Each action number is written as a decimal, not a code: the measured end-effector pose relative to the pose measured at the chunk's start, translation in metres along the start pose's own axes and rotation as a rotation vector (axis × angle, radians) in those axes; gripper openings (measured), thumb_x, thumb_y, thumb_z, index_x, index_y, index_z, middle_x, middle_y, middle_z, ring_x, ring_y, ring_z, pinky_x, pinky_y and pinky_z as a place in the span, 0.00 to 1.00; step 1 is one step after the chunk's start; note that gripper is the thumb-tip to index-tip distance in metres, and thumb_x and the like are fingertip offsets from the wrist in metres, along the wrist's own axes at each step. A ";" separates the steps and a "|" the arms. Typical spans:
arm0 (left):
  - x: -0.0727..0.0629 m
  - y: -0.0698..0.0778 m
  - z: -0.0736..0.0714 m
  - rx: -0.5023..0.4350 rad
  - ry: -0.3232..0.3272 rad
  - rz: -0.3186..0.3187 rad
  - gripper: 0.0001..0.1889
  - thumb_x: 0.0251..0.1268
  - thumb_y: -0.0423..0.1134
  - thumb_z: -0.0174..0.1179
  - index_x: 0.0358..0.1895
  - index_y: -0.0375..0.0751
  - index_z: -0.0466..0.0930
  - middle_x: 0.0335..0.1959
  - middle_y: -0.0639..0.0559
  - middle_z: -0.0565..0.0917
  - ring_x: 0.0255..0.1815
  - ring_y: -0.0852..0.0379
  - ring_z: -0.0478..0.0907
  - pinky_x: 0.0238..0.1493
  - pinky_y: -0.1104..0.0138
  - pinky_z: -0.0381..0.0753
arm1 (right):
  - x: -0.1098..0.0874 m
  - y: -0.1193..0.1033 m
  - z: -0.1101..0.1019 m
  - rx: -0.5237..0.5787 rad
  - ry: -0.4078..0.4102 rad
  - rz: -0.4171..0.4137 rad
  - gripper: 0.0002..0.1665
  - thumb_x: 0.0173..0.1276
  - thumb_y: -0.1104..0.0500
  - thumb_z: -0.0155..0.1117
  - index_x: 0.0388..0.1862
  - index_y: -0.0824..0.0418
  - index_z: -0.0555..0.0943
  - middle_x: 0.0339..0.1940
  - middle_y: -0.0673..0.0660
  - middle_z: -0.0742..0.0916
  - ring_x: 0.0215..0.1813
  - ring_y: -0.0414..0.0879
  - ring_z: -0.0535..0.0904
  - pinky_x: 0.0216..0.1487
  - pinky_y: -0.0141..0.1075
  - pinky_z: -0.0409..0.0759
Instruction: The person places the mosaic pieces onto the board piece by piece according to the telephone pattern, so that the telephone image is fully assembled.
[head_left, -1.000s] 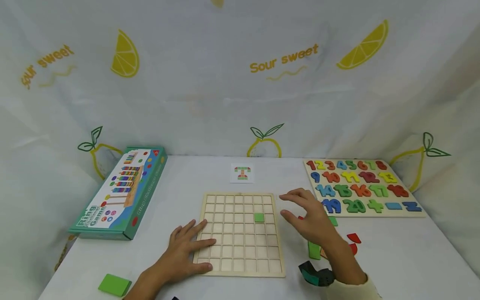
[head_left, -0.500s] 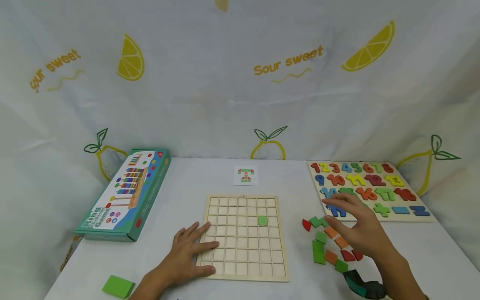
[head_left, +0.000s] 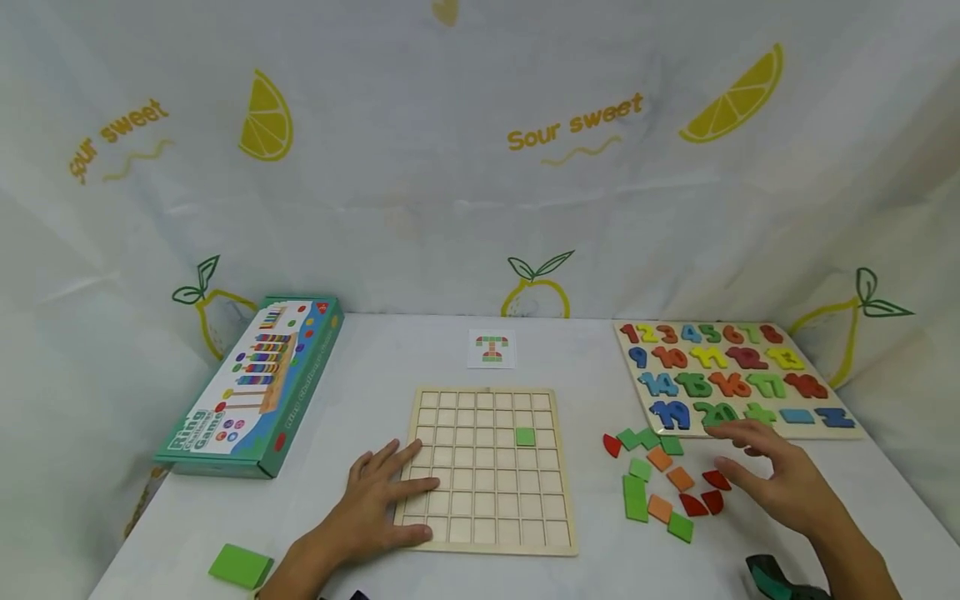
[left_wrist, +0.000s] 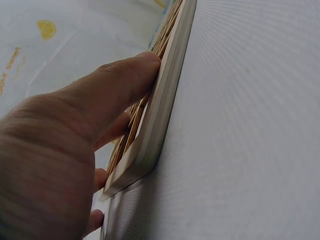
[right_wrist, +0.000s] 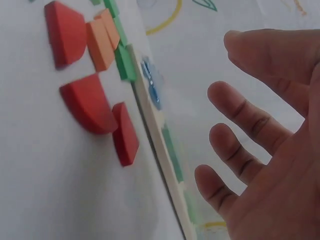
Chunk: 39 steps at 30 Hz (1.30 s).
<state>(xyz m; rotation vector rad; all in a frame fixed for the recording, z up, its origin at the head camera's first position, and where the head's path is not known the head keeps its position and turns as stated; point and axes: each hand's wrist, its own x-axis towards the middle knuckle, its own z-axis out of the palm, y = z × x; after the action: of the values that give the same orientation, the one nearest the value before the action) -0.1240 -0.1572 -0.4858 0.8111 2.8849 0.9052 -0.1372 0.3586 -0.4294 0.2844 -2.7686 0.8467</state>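
Observation:
A wooden grid board (head_left: 486,504) lies mid-table with one green square tile (head_left: 525,437) in a cell toward its upper right. My left hand (head_left: 375,500) rests spread on the board's left edge; its thumb (left_wrist: 132,75) lies on the rim in the left wrist view. My right hand (head_left: 783,479) hovers to the right of the loose tiles, fingers apart and holding nothing. Nearest to it are red quarter-round tiles (head_left: 712,502), also seen as a red piece (right_wrist: 90,105) in the right wrist view. Orange squares (head_left: 680,478) and green tiles (head_left: 634,497) lie further left.
A small pattern card (head_left: 492,349) lies behind the board. At the back right is a number puzzle board (head_left: 738,358), close behind the tiles. A green-edged game box (head_left: 255,387) stands at left, and a green block (head_left: 241,566) lies at the front left.
My right hand has moved right, away from the grid board and past the loose tiles, which now show uncovered. The left hand has stayed on the board.

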 end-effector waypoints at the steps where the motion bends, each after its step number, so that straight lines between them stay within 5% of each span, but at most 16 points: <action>1: 0.001 0.000 0.000 0.001 -0.002 -0.002 0.31 0.51 0.67 0.64 0.58 0.60 0.81 0.74 0.48 0.60 0.74 0.37 0.47 0.63 0.38 0.39 | -0.001 0.004 0.001 -0.001 -0.017 0.018 0.22 0.56 0.62 0.75 0.52 0.59 0.83 0.48 0.57 0.83 0.49 0.44 0.75 0.40 0.30 0.75; 4: 0.002 -0.001 0.001 -0.006 -0.002 -0.006 0.31 0.51 0.67 0.64 0.58 0.59 0.81 0.74 0.48 0.60 0.74 0.37 0.47 0.62 0.38 0.39 | -0.004 0.016 0.005 0.012 -0.059 0.068 0.22 0.58 0.60 0.73 0.53 0.59 0.83 0.49 0.58 0.83 0.47 0.51 0.75 0.40 0.30 0.75; 9: 0.005 -0.001 0.002 -0.015 0.005 0.007 0.31 0.51 0.66 0.65 0.58 0.59 0.81 0.74 0.48 0.60 0.74 0.37 0.47 0.62 0.38 0.39 | -0.008 0.031 0.010 0.037 -0.095 0.114 0.22 0.61 0.55 0.72 0.53 0.60 0.83 0.51 0.58 0.83 0.48 0.35 0.71 0.42 0.26 0.72; 15: 0.006 0.000 0.001 -0.019 -0.014 -0.002 0.31 0.51 0.67 0.64 0.59 0.59 0.81 0.74 0.48 0.59 0.74 0.37 0.46 0.63 0.38 0.38 | -0.013 0.042 0.017 0.053 -0.147 0.139 0.21 0.62 0.55 0.71 0.52 0.62 0.83 0.51 0.59 0.82 0.51 0.37 0.71 0.47 0.22 0.70; 17: 0.005 0.000 0.000 -0.011 -0.013 -0.001 0.31 0.51 0.67 0.64 0.59 0.59 0.81 0.74 0.48 0.59 0.74 0.38 0.46 0.63 0.39 0.38 | -0.013 0.043 0.019 0.029 -0.146 0.145 0.21 0.61 0.55 0.72 0.51 0.62 0.83 0.50 0.58 0.81 0.51 0.42 0.72 0.47 0.26 0.72; 22: 0.003 0.000 -0.001 -0.001 -0.010 -0.006 0.31 0.51 0.67 0.64 0.58 0.59 0.81 0.74 0.47 0.60 0.74 0.37 0.47 0.62 0.38 0.39 | -0.011 0.042 0.025 -0.021 -0.141 0.184 0.24 0.59 0.55 0.73 0.51 0.66 0.81 0.49 0.64 0.80 0.52 0.62 0.73 0.51 0.59 0.73; 28: 0.003 0.001 -0.001 -0.004 -0.015 -0.016 0.31 0.51 0.67 0.64 0.58 0.60 0.81 0.74 0.48 0.60 0.74 0.37 0.47 0.63 0.38 0.39 | -0.010 0.042 0.028 -0.086 -0.088 0.209 0.12 0.59 0.61 0.72 0.41 0.66 0.84 0.41 0.61 0.80 0.47 0.63 0.75 0.47 0.61 0.74; 33: 0.002 0.001 0.000 -0.011 -0.016 -0.019 0.31 0.51 0.67 0.64 0.58 0.59 0.82 0.74 0.47 0.60 0.74 0.37 0.47 0.63 0.38 0.38 | -0.012 0.042 0.031 -0.066 -0.067 0.171 0.12 0.63 0.70 0.64 0.45 0.65 0.85 0.42 0.61 0.78 0.47 0.61 0.74 0.47 0.60 0.75; 39: 0.001 0.001 -0.001 -0.017 -0.013 -0.010 0.30 0.52 0.67 0.64 0.58 0.60 0.81 0.74 0.47 0.60 0.74 0.37 0.48 0.63 0.39 0.39 | -0.008 0.037 0.030 -0.076 -0.116 0.259 0.21 0.62 0.52 0.71 0.47 0.66 0.83 0.47 0.66 0.77 0.48 0.66 0.73 0.47 0.61 0.74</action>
<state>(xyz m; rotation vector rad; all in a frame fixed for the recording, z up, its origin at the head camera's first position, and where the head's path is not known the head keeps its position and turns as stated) -0.1246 -0.1565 -0.4847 0.7973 2.8636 0.9183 -0.1439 0.3731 -0.4751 -0.0414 -2.9822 0.8022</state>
